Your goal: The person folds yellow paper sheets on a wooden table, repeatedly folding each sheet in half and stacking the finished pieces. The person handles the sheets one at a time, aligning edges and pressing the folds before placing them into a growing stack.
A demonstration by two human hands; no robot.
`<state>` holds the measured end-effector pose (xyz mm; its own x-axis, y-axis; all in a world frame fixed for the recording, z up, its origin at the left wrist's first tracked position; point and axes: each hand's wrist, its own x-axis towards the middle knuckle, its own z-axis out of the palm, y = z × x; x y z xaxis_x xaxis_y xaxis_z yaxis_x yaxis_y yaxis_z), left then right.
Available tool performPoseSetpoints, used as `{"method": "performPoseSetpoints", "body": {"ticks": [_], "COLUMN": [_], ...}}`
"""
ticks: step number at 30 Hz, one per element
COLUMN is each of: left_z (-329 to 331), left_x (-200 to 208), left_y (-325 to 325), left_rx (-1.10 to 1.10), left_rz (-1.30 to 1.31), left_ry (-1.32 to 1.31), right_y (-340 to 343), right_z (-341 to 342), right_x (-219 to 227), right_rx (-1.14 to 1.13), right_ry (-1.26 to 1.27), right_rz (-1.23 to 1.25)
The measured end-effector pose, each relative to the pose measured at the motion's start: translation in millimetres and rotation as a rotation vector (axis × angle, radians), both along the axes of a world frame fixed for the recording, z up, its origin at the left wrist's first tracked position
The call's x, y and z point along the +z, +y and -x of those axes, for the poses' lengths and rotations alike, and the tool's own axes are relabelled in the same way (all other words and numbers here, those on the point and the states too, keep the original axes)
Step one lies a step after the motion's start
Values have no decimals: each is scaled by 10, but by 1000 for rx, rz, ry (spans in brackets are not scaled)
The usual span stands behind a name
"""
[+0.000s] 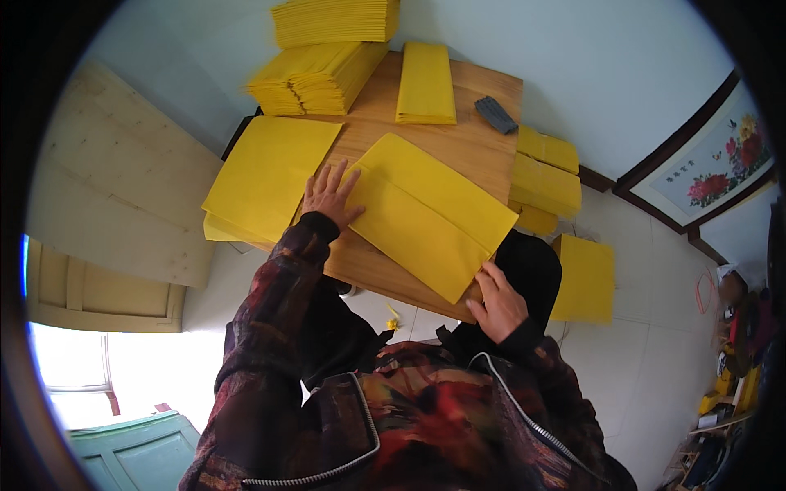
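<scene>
A flat, folded yellow paper piece (426, 217) lies slantwise on the wooden table (475, 155), a crease running along its length. At its left end rests my left hand (329, 199), palm down with fingers spread. My right hand (499, 304) is at the paper's near right corner; its fingertips touch the edge and its thumb stands apart, near the table's edge. Beside my left hand, larger yellow sheets (270, 168) lie at the table's left and overhang it.
Tall bundles of folded yellow paper (315, 78) stand at the back left. A narrow yellow stack (426, 82) and a dark grey object (496, 114) lie at the back. More yellow bundles (544, 180) and a yellow block (583, 278) sit right of the table. A framed flower picture (704, 155) leans at the right.
</scene>
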<state>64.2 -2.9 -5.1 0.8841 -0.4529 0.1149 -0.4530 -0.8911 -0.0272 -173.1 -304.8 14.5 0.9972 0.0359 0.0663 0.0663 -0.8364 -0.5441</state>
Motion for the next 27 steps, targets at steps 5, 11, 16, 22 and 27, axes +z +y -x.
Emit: {"method": "performPoseSetpoints", "body": {"ticks": [5, 11, 16, 22, 27], "left_z": [406, 1368, 1275, 854, 960], "left_x": [77, 13, -14, 8, 204], "left_y": [-492, -955, -727, -1, 236], "left_rx": [-38, -225, -294, -380, -82], "left_rz": [307, 271, 191, 80, 253], "left_ry": [26, 190, 242, 247, 70], "right_y": [-220, -418, -371, 58, 90], "right_z": [-172, -1112, -1051, -204, -201], "right_x": [67, -108, -104, 41, 145], "right_rx": [-104, -91, -45, 185, 179], "right_ry": [-163, -282, -137, 70, 12], "right_rz": [-183, 117, 310, 36, -238]}}
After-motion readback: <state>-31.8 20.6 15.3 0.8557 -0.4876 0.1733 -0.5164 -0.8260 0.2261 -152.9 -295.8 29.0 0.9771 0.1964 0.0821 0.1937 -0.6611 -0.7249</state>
